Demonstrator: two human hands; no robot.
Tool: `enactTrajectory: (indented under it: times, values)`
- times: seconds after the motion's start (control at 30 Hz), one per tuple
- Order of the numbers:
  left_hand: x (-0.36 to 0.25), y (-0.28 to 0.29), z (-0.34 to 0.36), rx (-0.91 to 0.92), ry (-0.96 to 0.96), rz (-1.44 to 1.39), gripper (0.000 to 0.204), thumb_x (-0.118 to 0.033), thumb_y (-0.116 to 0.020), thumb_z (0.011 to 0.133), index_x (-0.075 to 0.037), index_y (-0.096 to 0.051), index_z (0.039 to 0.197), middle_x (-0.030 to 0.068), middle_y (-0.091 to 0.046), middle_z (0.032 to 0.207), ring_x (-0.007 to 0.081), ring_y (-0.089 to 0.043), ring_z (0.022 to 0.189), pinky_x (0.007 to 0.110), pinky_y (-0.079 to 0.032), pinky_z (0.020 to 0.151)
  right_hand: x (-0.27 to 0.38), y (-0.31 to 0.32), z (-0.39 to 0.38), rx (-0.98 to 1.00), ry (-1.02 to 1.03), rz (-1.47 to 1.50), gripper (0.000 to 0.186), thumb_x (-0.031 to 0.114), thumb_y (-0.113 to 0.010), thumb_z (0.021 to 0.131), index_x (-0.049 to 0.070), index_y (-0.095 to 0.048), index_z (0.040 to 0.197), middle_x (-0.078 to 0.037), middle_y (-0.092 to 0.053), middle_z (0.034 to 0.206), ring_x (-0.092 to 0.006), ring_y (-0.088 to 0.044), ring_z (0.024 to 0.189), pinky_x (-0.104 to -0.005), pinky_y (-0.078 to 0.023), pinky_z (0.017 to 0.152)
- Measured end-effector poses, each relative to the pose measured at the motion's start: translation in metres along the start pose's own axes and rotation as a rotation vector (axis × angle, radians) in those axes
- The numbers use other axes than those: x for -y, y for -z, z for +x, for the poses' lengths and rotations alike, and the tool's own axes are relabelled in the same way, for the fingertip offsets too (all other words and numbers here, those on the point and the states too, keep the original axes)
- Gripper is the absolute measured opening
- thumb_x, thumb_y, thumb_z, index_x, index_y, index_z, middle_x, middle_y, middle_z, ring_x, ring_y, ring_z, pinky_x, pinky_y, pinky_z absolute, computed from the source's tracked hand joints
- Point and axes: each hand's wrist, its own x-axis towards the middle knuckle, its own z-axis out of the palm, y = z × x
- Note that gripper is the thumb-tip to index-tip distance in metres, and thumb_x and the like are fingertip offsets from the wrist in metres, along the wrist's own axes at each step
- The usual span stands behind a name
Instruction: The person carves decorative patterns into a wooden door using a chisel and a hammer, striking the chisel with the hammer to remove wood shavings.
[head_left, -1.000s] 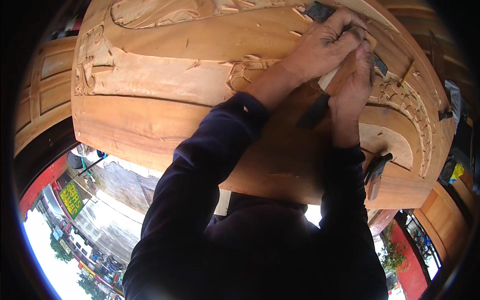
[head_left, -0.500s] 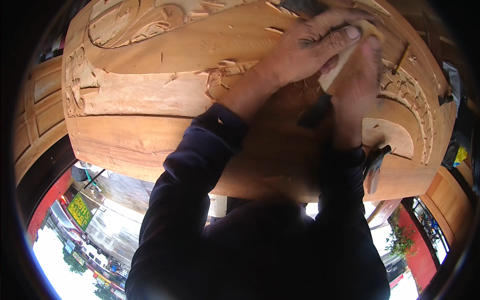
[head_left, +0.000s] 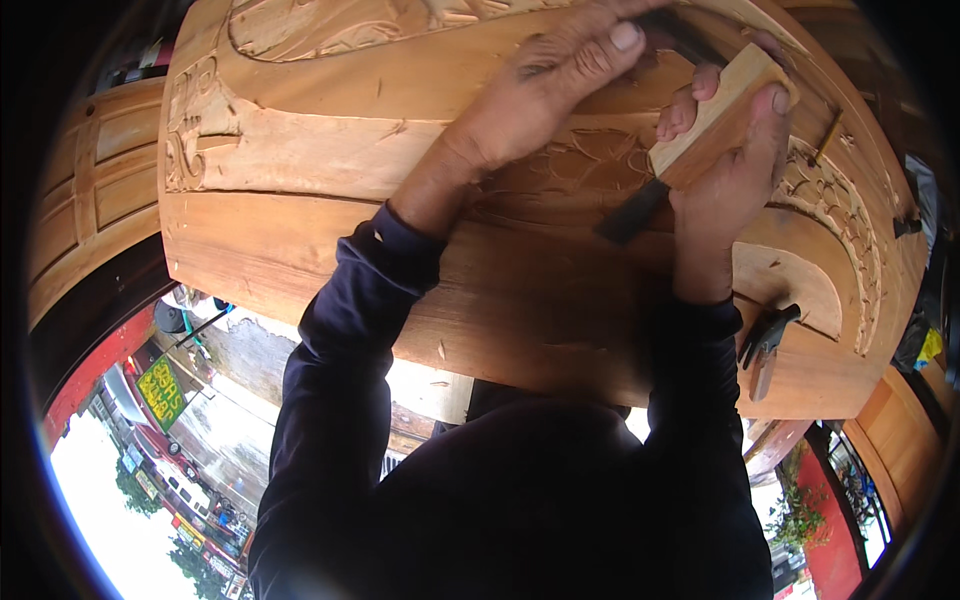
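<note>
My right hand (head_left: 735, 190) grips a rectangular wooden block (head_left: 718, 118) with a pale face and a browner side. A dark flat piece (head_left: 632, 213) runs on from the block's lower end; whether the two are joined, I cannot tell. To the left, my left hand (head_left: 560, 75) reaches over the carved wooden panel (head_left: 330, 245), thumb and index finger apart, with nothing visible in it. Its far fingertips meet the frame's top edge. Beyond its thumb is a black tool (head_left: 690, 38), partly hidden behind the hands. Leaf-like carving (head_left: 600, 150) shows between my arms.
A black-headed tool (head_left: 768, 345) with a brown handle lies by my right sleeve. A thin yellowish stick (head_left: 828, 137) rests near the panel's right edge, above carved scrolls (head_left: 835, 210). Wood chips dot the panel. A panelled door (head_left: 110, 165) stands at left.
My left hand has drawn away leftward from the block, which both hands were on before. The block stays in my right hand. The whole view has shifted slightly.
</note>
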Motion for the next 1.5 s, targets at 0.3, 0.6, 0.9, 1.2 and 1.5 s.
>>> enactTrajectory:
  times: [0.3, 0.6, 0.9, 1.2, 1.5]
  values:
    - [0.015, -0.027, 0.014, -0.137, 0.124, -0.329, 0.044, -0.033, -0.052, 0.113, -0.012, -0.052, 0.152, 0.0001, -0.056, 0.084, 0.0077, -0.054, 0.071, 0.026, -0.048, 0.065, -0.020, -0.010, 0.002, -0.054, 0.018, -0.101, 0.042, 0.040, -0.047, 0.112, 0.004, -0.053, 0.133, -0.010, -0.058, 0.094, -0.0200, -0.059, 0.071, -0.0336, -0.051, 0.060]
    - [0.030, -0.004, 0.012, -0.083, -0.003, -0.504, 0.058, -0.037, -0.047, 0.114, -0.010, -0.033, 0.162, 0.0099, -0.061, 0.122, 0.0157, -0.060, 0.112, 0.030, -0.048, 0.099, -0.021, -0.014, -0.001, 0.132, -0.264, 0.326, 0.048, 0.045, -0.044, 0.112, 0.007, -0.048, 0.142, -0.009, -0.057, 0.096, -0.0184, -0.058, 0.071, -0.0329, -0.051, 0.060]
    - [0.010, -0.010, 0.011, -0.241, -0.028, -0.426, 0.045, -0.033, -0.052, 0.112, -0.008, -0.055, 0.149, 0.0103, -0.070, 0.114, 0.0083, -0.063, 0.074, 0.022, -0.052, 0.056, -0.014, -0.022, -0.008, 0.284, 0.054, 0.049, 0.066, 0.049, -0.041, 0.113, 0.012, -0.022, 0.164, -0.015, -0.054, 0.100, -0.0215, -0.057, 0.073, -0.0334, -0.053, 0.063]
    - [0.016, -0.013, 0.010, -0.087, 0.014, -0.495, 0.051, -0.037, -0.052, 0.112, -0.008, -0.049, 0.154, 0.0099, -0.067, 0.125, 0.0102, -0.062, 0.081, 0.023, -0.053, 0.066, -0.030, -0.029, -0.003, -0.019, 0.004, -0.096, 0.043, 0.041, -0.046, 0.112, 0.003, -0.053, 0.131, -0.012, -0.061, 0.093, -0.0200, -0.061, 0.067, -0.0334, -0.052, 0.057]
    - [0.027, 0.009, 0.012, 0.148, -0.110, -0.811, 0.060, -0.037, -0.048, 0.113, -0.006, -0.032, 0.161, 0.0149, -0.058, 0.138, 0.0145, -0.063, 0.104, 0.031, -0.054, 0.091, -0.021, -0.025, 0.004, 0.022, -0.194, 0.272, 0.041, 0.042, -0.047, 0.112, 0.007, -0.053, 0.132, -0.011, -0.060, 0.091, -0.0199, -0.059, 0.066, -0.0340, -0.051, 0.059]
